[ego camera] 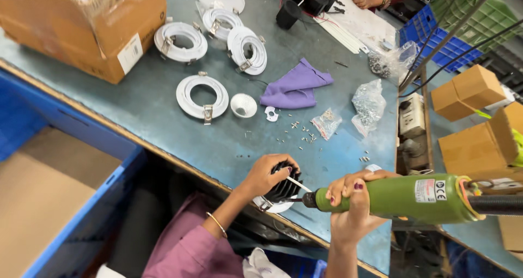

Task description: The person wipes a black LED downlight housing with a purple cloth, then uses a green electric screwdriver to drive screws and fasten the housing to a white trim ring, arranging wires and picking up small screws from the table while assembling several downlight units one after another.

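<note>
My left hand (265, 175) grips a black finned heat sink (283, 187) with a white ring under it, held at the near edge of the blue-grey table (163, 109). My right hand (354, 204) is wrapped around a green electric screwdriver (403, 198), whose bit points left into the heat sink. A black cable runs off the tool's right end.
Several white round lamp rings (202, 96) and a white reflector cup (243, 105) lie mid-table, with a purple cloth (294, 86), loose screws (302, 136) and plastic bags of parts (368, 104). A cardboard box (92, 24) stands far left. Another person's hand (360, 0) works at the far end.
</note>
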